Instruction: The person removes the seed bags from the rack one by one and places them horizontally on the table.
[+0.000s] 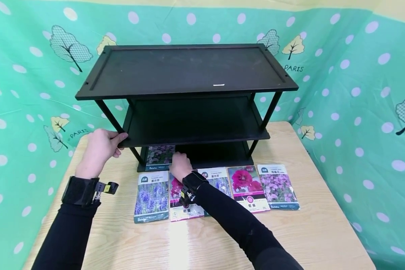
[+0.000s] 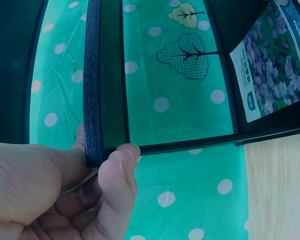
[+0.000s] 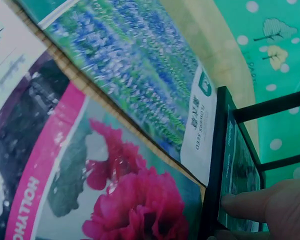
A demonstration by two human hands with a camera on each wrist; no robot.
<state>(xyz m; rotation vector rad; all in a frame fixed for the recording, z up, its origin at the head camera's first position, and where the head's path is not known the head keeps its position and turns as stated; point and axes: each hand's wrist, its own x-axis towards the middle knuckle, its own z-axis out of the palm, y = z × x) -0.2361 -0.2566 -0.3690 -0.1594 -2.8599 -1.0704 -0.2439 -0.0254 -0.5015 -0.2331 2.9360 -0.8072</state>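
My left hand [image 1: 101, 148] pinches the left front corner of the middle tier of a black three-tier shelf [image 1: 189, 71], thumb against the board. A seed packet with purple flowers [image 1: 160, 154] lies flat at the left end of the bottom tier. My right hand [image 1: 180, 166] is at its right front corner, fingers curled, with a fingertip on the teal band; its underside is hidden. Before the shelf lie a lavender seed packet [image 1: 152, 195], a hollyhock seed packet [image 3: 140, 200] partly under my right wrist, and another lavender seed packet [image 1: 219, 182] partly covered by my forearm.
Further right on the wooden table [image 1: 317, 232] are a second hollyhock packet [image 1: 248, 185] and another purple-flower packet [image 1: 278, 186]. Shelf posts [image 1: 109, 116] stand near my left hand. A green dotted cloth [image 1: 364, 93] hangs behind and beside the table.
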